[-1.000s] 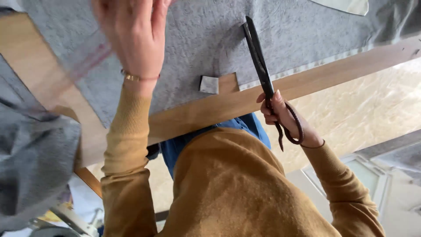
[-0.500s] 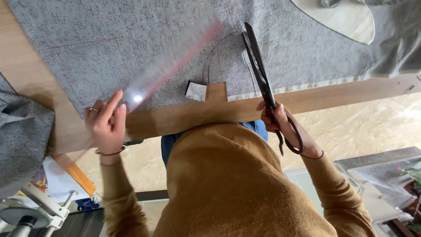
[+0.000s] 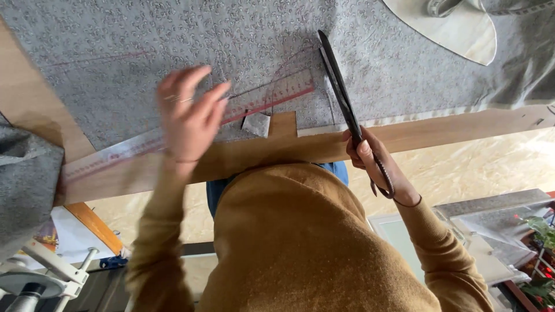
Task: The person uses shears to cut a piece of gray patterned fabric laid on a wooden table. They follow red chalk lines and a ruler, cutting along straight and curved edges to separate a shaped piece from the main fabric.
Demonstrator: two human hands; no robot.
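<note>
A grey patterned fabric [image 3: 231,34] is spread over a wooden table [image 3: 462,130]. On it, slanting from the table's left edge up to the right, lies a long transparent ruler [image 3: 272,95] with red markings. My left hand [image 3: 188,115] is blurred, fingers spread, over the ruler's middle; I cannot tell whether it presses on it. My right hand [image 3: 376,164] grips the handles of long black scissors [image 3: 338,81], whose closed blades rest on the fabric beside the ruler's right end. A small fabric scrap [image 3: 254,124] lies by a square notch cut in the fabric's edge.
A cream cloth piece [image 3: 457,29] lies at the top right. A grey fabric bundle [image 3: 23,190] hangs off the table at left. Below are a white stand [image 3: 52,271], clear boxes [image 3: 491,219] and plants [image 3: 540,231].
The ruler, held up at one end by my left hand, now lies flat on the fabric. My left hand has moved right, over the ruler's middle. The scissors hand has barely moved.
</note>
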